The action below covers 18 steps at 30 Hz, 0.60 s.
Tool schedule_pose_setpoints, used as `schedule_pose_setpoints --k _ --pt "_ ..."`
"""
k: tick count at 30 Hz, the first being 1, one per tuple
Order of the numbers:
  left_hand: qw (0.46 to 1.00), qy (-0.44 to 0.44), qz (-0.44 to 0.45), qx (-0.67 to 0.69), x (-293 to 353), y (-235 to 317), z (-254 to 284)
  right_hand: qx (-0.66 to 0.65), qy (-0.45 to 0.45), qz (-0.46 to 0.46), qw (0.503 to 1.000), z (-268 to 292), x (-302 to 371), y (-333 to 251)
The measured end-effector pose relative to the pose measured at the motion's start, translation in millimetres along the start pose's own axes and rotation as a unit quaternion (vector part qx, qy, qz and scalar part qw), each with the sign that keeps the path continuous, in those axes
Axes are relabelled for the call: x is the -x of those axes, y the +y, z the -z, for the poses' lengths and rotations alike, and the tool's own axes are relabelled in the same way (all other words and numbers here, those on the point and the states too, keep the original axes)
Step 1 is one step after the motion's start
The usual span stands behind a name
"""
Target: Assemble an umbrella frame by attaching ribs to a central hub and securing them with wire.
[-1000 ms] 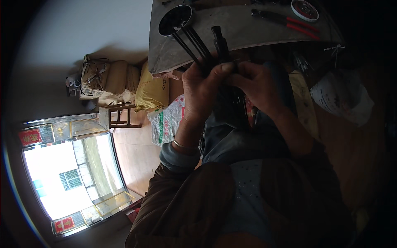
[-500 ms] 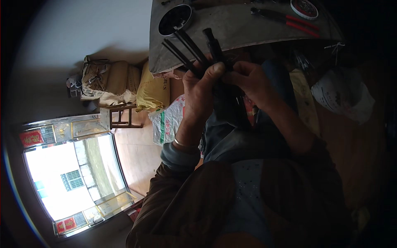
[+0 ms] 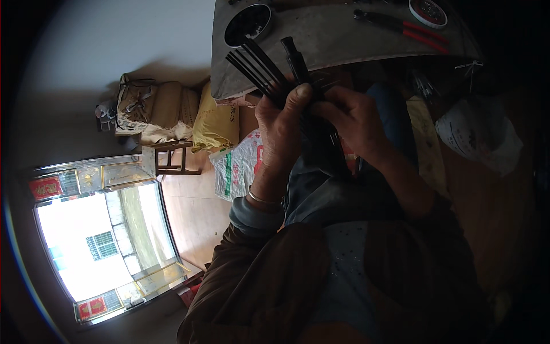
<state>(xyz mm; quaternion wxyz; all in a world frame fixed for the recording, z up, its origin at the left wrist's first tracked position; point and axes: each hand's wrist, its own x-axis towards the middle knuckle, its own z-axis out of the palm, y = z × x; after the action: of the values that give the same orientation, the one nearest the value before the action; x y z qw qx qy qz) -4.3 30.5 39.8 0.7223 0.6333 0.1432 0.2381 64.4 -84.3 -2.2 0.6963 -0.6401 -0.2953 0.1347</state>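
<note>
Over my lap I hold what looks like a partly folded black umbrella (image 3: 294, 59). Its thick shaft end points away from me, and several slim dark ribs (image 3: 256, 66) fan out to the left of it. My left hand (image 3: 279, 126) is closed round the ribs and shaft, thumb pressed on top. Against its right side, my right hand (image 3: 356, 117) is closed with bent fingers pinching at the umbrella; the exact part is hidden. Below the hands, dark material with thin shiny rods (image 3: 334, 140) hangs toward my lap.
Ahead is a grey table (image 3: 326, 49) with a bowl of small black parts (image 3: 248, 26), red-handled pliers (image 3: 401, 27) and a white-rimmed round dish (image 3: 428, 12). Plastic bags (image 3: 478, 135), a yellow sack (image 3: 216, 123) and a wooden stool (image 3: 171, 159) stand around.
The dark ribs on the left have spread further apart into a wider fan. My right fingers have shifted slightly, and the whole view has moved a little.
</note>
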Motion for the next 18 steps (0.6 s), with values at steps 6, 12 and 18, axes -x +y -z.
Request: schedule_pose_setpoints --k 6,12,18 --pt "1.000 -0.001 0.003 -0.003 3 3 -5 -0.007 -0.085 -0.075 0.993 15 -9 -8" --pt "1.000 -0.007 0.011 -0.001 6 6 -8 -0.061 -0.095 -0.165 0.980 18 -6 -16" --pt "0.999 -0.015 0.016 0.030 10 4 -4 -0.107 -0.108 -0.206 0.967 15 -6 0"
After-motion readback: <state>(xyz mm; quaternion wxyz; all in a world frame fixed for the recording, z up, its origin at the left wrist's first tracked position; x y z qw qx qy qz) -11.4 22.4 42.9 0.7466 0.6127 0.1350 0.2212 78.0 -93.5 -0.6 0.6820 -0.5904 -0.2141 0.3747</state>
